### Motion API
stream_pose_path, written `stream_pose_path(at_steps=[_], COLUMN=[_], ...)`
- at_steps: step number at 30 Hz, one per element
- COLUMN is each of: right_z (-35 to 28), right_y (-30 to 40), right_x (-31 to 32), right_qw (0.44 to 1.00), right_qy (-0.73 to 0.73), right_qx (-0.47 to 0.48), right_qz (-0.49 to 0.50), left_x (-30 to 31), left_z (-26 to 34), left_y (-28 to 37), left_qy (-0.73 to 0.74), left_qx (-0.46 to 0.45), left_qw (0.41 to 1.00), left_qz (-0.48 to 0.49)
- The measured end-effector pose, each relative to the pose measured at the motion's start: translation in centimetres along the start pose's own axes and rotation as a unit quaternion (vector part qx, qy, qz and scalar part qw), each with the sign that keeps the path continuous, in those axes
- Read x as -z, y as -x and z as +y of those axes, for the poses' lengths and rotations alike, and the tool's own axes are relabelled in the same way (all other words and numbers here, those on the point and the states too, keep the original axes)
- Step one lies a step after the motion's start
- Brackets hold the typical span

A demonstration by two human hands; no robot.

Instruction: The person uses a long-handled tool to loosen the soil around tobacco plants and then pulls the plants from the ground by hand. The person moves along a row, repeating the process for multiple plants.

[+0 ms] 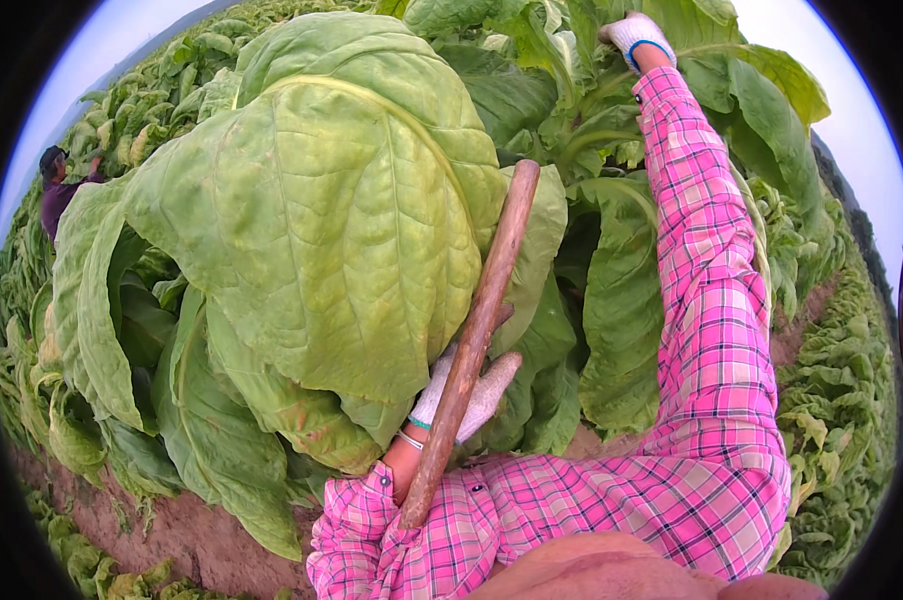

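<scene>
My left hand [485,397], in a white knitted glove, is low in the middle of the view. A straight brown wooden stick [470,345] slants across it, its lower end against my pink plaid shirt. The thumb points away from the stick; leaf and stick partly hide the fingers. Broad green tobacco leaves [331,240] bulge in front of and left of this hand, several drooping over the forearm. My right hand [639,37], gloved too, reaches far up among the upper leaves of a tobacco plant [586,142]. Its fingers look bent, but what they touch is unclear.
At the far left, another person [61,187] in a dark cap and purple top stands among the plants. Rows of tobacco plants [841,420] run along the right side. Brown soil [189,536] shows at the lower left. A yellowing leaf [781,79] hangs beyond my right sleeve.
</scene>
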State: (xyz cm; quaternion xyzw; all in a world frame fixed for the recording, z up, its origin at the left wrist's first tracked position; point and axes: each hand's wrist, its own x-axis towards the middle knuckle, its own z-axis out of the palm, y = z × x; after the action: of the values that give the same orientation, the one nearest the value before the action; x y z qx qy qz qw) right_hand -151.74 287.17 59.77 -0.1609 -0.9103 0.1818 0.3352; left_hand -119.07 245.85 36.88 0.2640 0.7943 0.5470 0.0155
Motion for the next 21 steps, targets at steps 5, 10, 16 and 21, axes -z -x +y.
stream_pose_path(at_steps=[5, 10, 16, 21], right_z=[-7.3, -6.1, -4.5, -0.7], right_y=[12.5, 15.7, 21.0, 24.4], right_x=[2.1, -0.9, -9.8, -12.2], right_qw=[0.984, 0.958, 0.897, 0.947], right_qy=[-0.072, 0.132, 0.238, 0.091], right_qx=[0.083, 0.232, 0.365, 0.295], right_qz=[0.140, 0.104, -0.078, -0.093], left_x=[0.4, 0.1, -0.1, 0.0], left_z=[-0.7, -1.0, 0.8, 0.4], left_y=[0.5, 0.5, 1.1, 1.4], left_qy=[-0.017, -0.031, 0.000, 0.022], left_qx=[-0.003, -0.011, 0.015, 0.016], left_qw=[1.000, 0.999, 0.999, 0.999], left_qz=[-0.016, -0.030, -0.029, -0.023])
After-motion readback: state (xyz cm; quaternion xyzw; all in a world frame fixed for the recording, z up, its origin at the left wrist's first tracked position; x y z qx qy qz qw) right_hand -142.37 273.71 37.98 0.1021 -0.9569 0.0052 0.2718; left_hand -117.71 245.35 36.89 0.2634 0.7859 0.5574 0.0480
